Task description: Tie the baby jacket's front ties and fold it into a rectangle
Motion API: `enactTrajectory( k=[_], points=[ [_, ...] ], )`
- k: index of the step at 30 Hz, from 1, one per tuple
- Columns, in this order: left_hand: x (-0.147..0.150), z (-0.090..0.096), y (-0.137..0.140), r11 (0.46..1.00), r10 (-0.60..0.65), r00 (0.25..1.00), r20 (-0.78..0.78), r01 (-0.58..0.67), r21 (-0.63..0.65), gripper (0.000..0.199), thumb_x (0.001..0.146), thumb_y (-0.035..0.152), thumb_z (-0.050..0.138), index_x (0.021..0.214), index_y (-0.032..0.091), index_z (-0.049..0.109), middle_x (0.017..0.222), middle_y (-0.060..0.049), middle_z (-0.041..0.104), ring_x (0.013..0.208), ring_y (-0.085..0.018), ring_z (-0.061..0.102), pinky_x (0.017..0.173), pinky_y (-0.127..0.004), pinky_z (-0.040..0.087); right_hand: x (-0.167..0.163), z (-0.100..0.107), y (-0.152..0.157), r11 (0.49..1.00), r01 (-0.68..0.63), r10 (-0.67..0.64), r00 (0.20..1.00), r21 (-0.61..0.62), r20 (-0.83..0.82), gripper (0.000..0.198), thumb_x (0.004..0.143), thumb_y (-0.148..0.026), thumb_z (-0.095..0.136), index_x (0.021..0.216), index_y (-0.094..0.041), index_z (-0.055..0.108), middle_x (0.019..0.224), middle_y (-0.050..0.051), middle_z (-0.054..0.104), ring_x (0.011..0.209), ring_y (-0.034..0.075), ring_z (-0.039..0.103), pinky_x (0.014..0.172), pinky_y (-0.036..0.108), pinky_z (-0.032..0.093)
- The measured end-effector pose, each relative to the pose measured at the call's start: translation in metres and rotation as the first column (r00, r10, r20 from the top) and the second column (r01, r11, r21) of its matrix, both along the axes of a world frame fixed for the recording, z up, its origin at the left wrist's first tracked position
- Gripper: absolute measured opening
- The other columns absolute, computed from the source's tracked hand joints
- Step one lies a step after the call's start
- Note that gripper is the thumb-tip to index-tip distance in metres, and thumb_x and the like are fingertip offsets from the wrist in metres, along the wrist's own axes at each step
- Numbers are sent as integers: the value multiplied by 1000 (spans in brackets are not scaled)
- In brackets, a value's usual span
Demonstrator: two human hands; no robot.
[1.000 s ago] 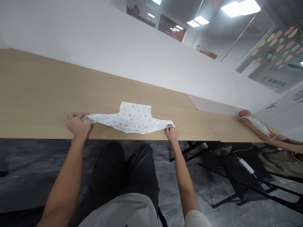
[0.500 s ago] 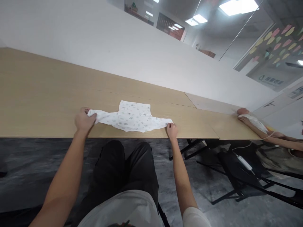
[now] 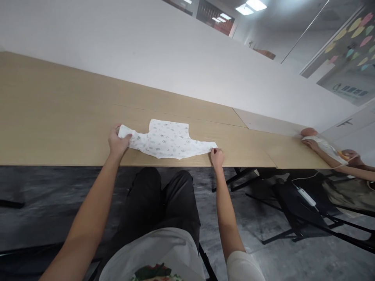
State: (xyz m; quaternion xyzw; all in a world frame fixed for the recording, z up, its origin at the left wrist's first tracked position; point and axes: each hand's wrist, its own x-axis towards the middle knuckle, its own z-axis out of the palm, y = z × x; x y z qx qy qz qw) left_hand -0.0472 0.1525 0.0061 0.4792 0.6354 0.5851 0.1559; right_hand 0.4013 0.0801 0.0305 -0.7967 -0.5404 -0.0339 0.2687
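The small white fabric garment with a scattered dark print point(image 3: 170, 141) in the head view lies spread on the long, pale wood-grained bench point(image 3: 64, 113), its squared end toward the smooth white wall point(image 3: 117, 43) and its lower side just inside the bench's front edge. The left hand point(image 3: 118, 141) is clamped on the sleeve end at its side, thumb over the cloth; the right hand point(image 3: 217, 157) pinches the tip of the other sleeve, near that same edge. Wood surface runs well past the left hand and between garment and wall, giving room to move; in front, only a narrow strip shows. Far right, well apart, is another person's hand point(image 3: 311, 145).
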Motion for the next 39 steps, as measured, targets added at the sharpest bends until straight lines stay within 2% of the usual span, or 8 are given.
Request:
enactTrajectory(
  k=[5,9,14,20,29,35,39],
  points=[
    [2,4,-4,999,35,999,-15,-36,-37,68,68,15,73,134,11,54,123,-12,66,108,-25,63,102,-45,50,3,-4,2,1000,1,-1,1000,3,-13,35,93,-25,45,96,-9,75,95,18,73,83,24,65,73,29,42],
    [3,7,-7,998,37,999,-3,-37,-44,68,67,15,70,133,11,54,124,-12,66,111,-26,64,104,-45,50,6,-7,4,999,-9,11,998,40,-54,33,92,-26,47,94,-9,75,95,18,74,83,24,66,74,29,43],
    [2,7,-9,998,53,998,33,-52,-44,72,70,13,66,139,8,47,130,-15,62,115,-25,61,105,-45,49,10,-10,5,994,-44,56,990,97,-127,30,87,-31,53,87,-10,75,90,16,75,81,24,67,75,30,46],
    [2,4,-7,997,76,995,62,-74,-30,67,72,9,66,137,6,48,132,-15,61,116,-23,60,107,-43,46,10,-9,5,996,-27,41,985,87,-166,25,84,-26,55,87,-11,75,88,14,75,79,22,68,74,28,47],
    [1,3,-2,997,77,995,59,-76,-23,58,78,10,64,134,6,50,126,-13,64,109,-19,60,105,-39,46,5,-7,4,993,-79,86,993,88,-86,27,87,-20,47,94,-11,72,92,14,72,82,21,62,77,29,46],
    [-2,1,1,997,72,997,25,-71,-33,56,81,13,63,135,7,49,124,-12,64,107,-19,60,103,-37,47,5,-6,2,991,-97,106,989,94,-102,35,82,-15,44,103,-11,71,100,14,68,81,21,60,78,30,45],
    [-1,-1,1,999,39,999,21,-39,-18,54,83,12,61,135,6,48,127,-12,63,111,-18,59,104,-36,46,8,-5,2,993,-56,71,986,106,-150,38,79,-15,46,106,-9,71,98,14,68,83,22,60,80,31,46]
  ],
)
